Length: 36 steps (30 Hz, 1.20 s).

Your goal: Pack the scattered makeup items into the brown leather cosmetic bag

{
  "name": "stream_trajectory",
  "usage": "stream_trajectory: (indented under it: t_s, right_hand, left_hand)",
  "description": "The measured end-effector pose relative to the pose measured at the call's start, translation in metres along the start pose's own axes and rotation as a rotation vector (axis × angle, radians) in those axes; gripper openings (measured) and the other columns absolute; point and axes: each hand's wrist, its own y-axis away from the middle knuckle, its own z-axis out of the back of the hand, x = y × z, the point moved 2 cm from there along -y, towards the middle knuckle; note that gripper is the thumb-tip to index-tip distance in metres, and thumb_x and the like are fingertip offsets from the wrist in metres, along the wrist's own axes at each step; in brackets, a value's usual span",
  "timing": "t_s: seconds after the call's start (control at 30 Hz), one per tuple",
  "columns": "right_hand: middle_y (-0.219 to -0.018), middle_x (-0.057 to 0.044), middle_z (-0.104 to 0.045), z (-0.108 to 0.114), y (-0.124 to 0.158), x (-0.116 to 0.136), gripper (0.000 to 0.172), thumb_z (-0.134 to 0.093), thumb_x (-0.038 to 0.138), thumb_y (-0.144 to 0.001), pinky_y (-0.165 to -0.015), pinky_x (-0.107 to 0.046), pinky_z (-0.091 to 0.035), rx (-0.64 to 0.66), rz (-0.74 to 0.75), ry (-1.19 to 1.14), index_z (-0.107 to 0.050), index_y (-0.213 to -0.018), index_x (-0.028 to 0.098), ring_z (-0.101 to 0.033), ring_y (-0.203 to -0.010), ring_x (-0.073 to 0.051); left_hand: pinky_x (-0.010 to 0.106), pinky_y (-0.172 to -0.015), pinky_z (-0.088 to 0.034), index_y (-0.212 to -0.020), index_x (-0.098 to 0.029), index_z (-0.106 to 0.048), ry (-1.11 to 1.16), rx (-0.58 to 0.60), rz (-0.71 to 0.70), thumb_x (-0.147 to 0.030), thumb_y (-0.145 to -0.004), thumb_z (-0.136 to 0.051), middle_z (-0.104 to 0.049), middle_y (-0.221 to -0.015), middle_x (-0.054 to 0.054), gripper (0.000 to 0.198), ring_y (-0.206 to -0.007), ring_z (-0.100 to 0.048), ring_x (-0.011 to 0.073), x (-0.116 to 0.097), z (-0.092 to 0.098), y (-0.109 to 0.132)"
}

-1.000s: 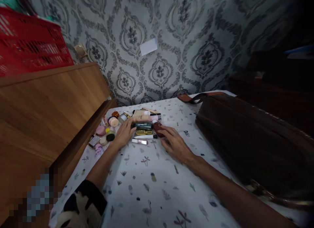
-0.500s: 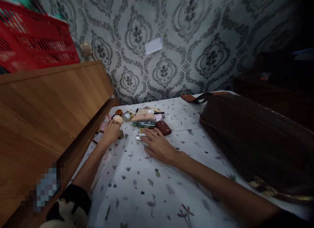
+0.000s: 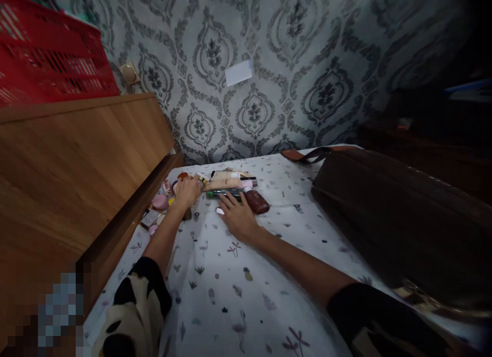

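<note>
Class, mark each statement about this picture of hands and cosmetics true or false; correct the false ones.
The left hand rests among small cosmetic pots beside the wooden board. True.
The right hand grips the brown bag. False: the right hand lies palm down on the patterned cloth, apart from the brown bag.
A dark red bottle lies beside the right hand's fingers. True.
The red basket sits on the cloth. False: the red basket is above the wooden board.

no legible text or labels
</note>
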Motion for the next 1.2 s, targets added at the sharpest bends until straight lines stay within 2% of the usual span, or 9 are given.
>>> stream_trajectory:
  t_s: [0.13, 0.23, 0.33, 0.47, 0.63, 0.8, 0.93, 1.07, 1.2]
  right_hand:
    - [-0.152, -0.014, -0.049, 0.000, -0.001, 0.002, 0.042, -0.041, 0.028, -0.103, -0.118, -0.065, -0.025, -0.017, -0.023, -0.022, -0.057, -0.140, 0.015, -0.037, -0.146, -0.032]
    - [-0.151, -0.014, -0.050, 0.002, -0.001, 0.002, 0.042, -0.040, 0.029, -0.104, -0.118, -0.065, -0.024, -0.023, -0.025, -0.029, -0.058, -0.139, 0.016, -0.037, -0.146, -0.032]
    - [-0.151, -0.013, -0.051, 0.003, 0.000, 0.002, 0.041, -0.041, 0.029, -0.103, -0.119, -0.064, -0.024, -0.020, -0.024, -0.034, -0.058, -0.138, 0.016, -0.037, -0.146, -0.032]
    - [-0.151, -0.014, -0.051, 0.005, 0.000, 0.002, 0.041, -0.042, 0.027, -0.102, -0.119, -0.063, -0.022, -0.033, -0.032, -0.050, -0.059, -0.137, 0.015, -0.038, -0.146, -0.032]
    - [-0.150, -0.018, -0.050, 0.009, 0.001, 0.002, 0.044, -0.043, 0.024, -0.099, -0.119, -0.063, -0.021, -0.021, -0.034, -0.116, -0.057, -0.138, 0.010, -0.038, -0.145, -0.033]
    - [-0.151, -0.020, -0.049, 0.014, 0.004, 0.002, 0.049, -0.049, 0.025, -0.094, -0.120, -0.063, -0.017, 0.002, -0.024, -0.177, -0.055, -0.140, 0.010, -0.035, -0.146, -0.034]
    - [-0.150, -0.020, -0.050, 0.021, 0.007, 0.002, 0.052, -0.052, 0.028, -0.091, -0.120, -0.061, -0.016, -0.009, -0.015, -0.257, -0.054, -0.141, 0.011, -0.035, -0.146, -0.033]
    - [-0.145, -0.019, -0.055, 0.033, 0.019, 0.004, 0.043, -0.049, 0.022, -0.093, -0.119, -0.054, -0.023, -0.054, 0.020, -0.329, -0.058, -0.133, 0.011, -0.041, -0.142, -0.031]
    - [-0.136, -0.017, -0.061, 0.045, 0.043, 0.009, 0.039, -0.041, 0.017, -0.095, -0.111, -0.049, -0.038, -0.102, 0.113, -0.417, -0.058, -0.131, 0.012, -0.049, -0.133, -0.028]
  left_hand:
    - [0.046, -0.104, -0.042, -0.117, -0.013, -0.062, 0.039, -0.041, 0.032, -0.031, -0.102, -0.035, -0.065, -0.120, 0.021, 0.035, -0.123, -0.057, 0.0325, 0.000, 0.012, 0.001]
    - [0.045, -0.104, -0.044, -0.124, -0.013, -0.058, 0.101, -0.001, 0.016, -0.035, -0.102, -0.044, -0.061, -0.130, 0.018, 0.035, -0.124, -0.056, 0.0292, -0.002, 0.006, 0.001]
    - [0.045, -0.096, -0.051, -0.119, -0.015, -0.062, 0.190, 0.092, -0.018, -0.042, -0.101, -0.051, -0.067, -0.119, 0.011, 0.035, -0.107, -0.065, 0.0228, -0.009, -0.003, 0.007]
    - [0.040, -0.097, -0.050, -0.123, -0.017, -0.061, 0.310, 0.122, -0.104, -0.041, -0.104, -0.041, -0.071, -0.115, 0.011, 0.036, -0.109, -0.067, 0.0241, -0.027, 0.002, 0.035]
    - [0.034, -0.104, -0.045, -0.132, -0.020, -0.053, 0.427, 0.013, -0.138, -0.035, -0.107, -0.026, -0.065, -0.128, 0.010, 0.040, -0.121, -0.059, 0.0207, -0.043, 0.017, 0.077]
    - [0.052, -0.108, -0.040, -0.128, -0.012, -0.056, 0.435, -0.040, -0.019, -0.034, -0.101, -0.040, -0.061, -0.126, 0.019, 0.037, -0.125, -0.054, 0.0322, -0.039, 0.013, 0.101]
    - [0.045, -0.111, -0.039, -0.130, -0.015, -0.056, 0.482, -0.041, -0.021, -0.035, -0.101, -0.042, -0.061, -0.130, 0.016, 0.038, -0.127, -0.053, 0.0293, -0.036, 0.025, 0.123]
    - [0.043, -0.106, -0.042, -0.123, -0.018, -0.060, 0.551, -0.063, 0.004, -0.038, -0.101, -0.041, -0.064, -0.117, 0.012, 0.035, -0.117, -0.057, 0.0271, -0.027, 0.037, 0.138]
    - [0.042, -0.103, -0.045, -0.111, -0.017, -0.063, 0.670, -0.011, 0.009, -0.038, -0.104, -0.030, -0.068, -0.110, 0.009, 0.039, -0.112, -0.060, 0.0246, -0.033, 0.031, 0.148]
